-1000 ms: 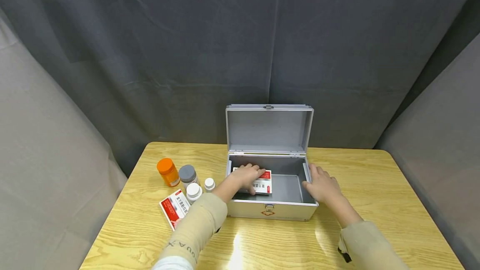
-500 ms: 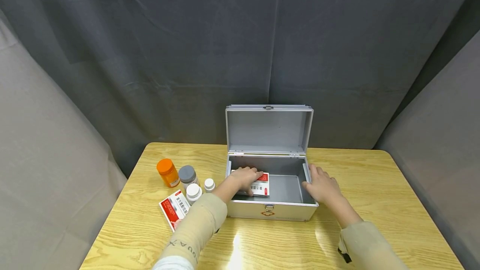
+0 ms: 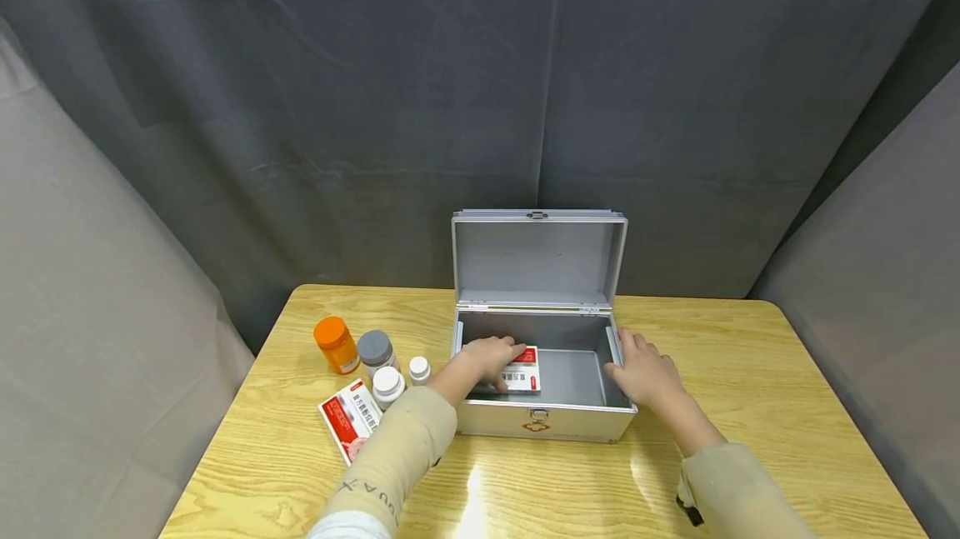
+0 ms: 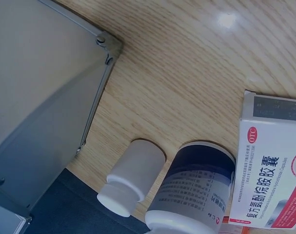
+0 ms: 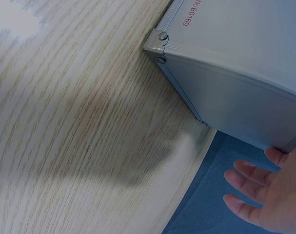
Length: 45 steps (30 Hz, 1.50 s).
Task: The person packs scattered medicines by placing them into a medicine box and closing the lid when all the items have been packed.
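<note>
An aluminium first aid case (image 3: 495, 419) stands on the table with its lid (image 3: 536, 262) raised. Inside, at the left, lies a red and white medicine box (image 3: 521, 377). My left hand (image 3: 486, 358) reaches in over the front wall and grips this box, fingers across the top and thumb toward the front; part of the box is hidden beneath it. At the case's right wall, my right hand (image 3: 647, 370) holds the rim, thumb inside and fingers outside. In the right wrist view, the fingers (image 5: 247, 187) stay loosely bent beside the case, mostly off its wall.
Left of the case stand an orange bottle (image 3: 336, 345), a grey-capped bottle (image 3: 375, 347) and two white bottles, one larger (image 3: 387, 383), one smaller (image 3: 419, 368). Another medicine box (image 3: 349, 417) lies on the wooden table (image 3: 750, 389) near my left sleeve. Dark cloth (image 3: 375, 147) hangs behind.
My left hand and the medicine box have shifted slightly left and down inside the case since a second ago. My right hand has stayed at the rim.
</note>
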### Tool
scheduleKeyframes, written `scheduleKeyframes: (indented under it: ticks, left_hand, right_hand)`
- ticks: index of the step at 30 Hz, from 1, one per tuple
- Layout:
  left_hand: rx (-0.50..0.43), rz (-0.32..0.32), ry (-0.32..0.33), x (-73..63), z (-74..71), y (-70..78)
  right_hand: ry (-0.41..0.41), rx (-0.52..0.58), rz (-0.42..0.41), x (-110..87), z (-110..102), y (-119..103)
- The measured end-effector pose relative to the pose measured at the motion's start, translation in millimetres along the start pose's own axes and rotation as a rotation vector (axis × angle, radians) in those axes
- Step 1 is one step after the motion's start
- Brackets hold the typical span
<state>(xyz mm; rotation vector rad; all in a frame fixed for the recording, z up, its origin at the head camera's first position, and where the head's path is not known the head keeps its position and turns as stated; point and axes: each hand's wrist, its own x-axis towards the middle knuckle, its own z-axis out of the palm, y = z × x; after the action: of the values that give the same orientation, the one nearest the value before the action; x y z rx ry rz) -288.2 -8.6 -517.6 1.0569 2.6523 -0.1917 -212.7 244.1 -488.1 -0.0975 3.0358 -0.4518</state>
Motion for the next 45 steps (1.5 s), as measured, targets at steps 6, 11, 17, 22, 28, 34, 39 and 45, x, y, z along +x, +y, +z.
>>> scheduleKeyframes:
  ticks: [6,11,17,22,28,34,39,45]
  left_hand:
    - [0.021,0.003,0.009,-0.3,-0.1,0.5]
    - [0.069,0.000,0.022,-0.2,0.9,0.6]
    - [0.139,0.006,0.046,1.4,2.6,0.4]
    - [0.143,-0.008,0.049,-0.4,0.6,0.6]
    - [0.146,-0.016,0.043,-2.8,-2.3,1.2]
    - [0.135,-0.027,0.036,-4.8,-4.8,2.8]
    - [0.124,-0.039,0.029,-3.9,-4.8,4.1]
    - [0.079,-0.064,-0.002,-5.1,-6.8,7.3]
  right_hand:
    - [-0.005,0.004,0.003,-0.6,0.1,0.1]
    - [-0.008,0.008,0.005,-0.7,0.3,-0.2]
    - [-0.006,0.009,0.002,-1.1,-0.4,-0.6]
    - [-0.006,0.011,0.003,-0.4,-0.2,-0.3]
    - [-0.006,0.011,0.007,0.6,0.5,0.5]
    - [-0.006,0.013,0.008,1.1,0.8,0.9]
    - [-0.002,0.009,0.008,1.5,1.8,1.9]
    - [0.002,0.005,0.003,1.2,2.1,1.7]
